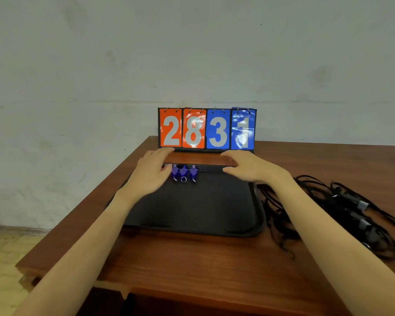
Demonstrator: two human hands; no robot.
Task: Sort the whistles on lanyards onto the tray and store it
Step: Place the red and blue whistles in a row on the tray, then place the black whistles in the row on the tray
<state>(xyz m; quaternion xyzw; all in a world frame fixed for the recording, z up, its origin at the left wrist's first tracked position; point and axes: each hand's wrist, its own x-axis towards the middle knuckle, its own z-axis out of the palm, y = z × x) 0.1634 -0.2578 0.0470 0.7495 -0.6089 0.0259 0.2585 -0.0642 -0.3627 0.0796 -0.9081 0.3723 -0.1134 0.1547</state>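
Note:
A black tray point(192, 208) lies on the wooden table in front of me. Three blue whistles point(184, 174) stand in a row at the tray's far edge, left of centre. My left hand point(152, 171) hovers flat just left of them, its thumb close to the leftmost whistle. My right hand point(246, 166) is spread over the tray's far right corner, fingers relaxed and holding nothing. A tangle of black lanyards point(328, 213) with grey whistles point(363, 205) lies on the table to the right of the tray.
A flip scoreboard point(206, 128) reading 2 8 3 1 stands at the table's back edge against the wall. The wooden table point(192, 258) has bare surface in front of the tray. Its left edge drops to a yellowish floor point(5, 258).

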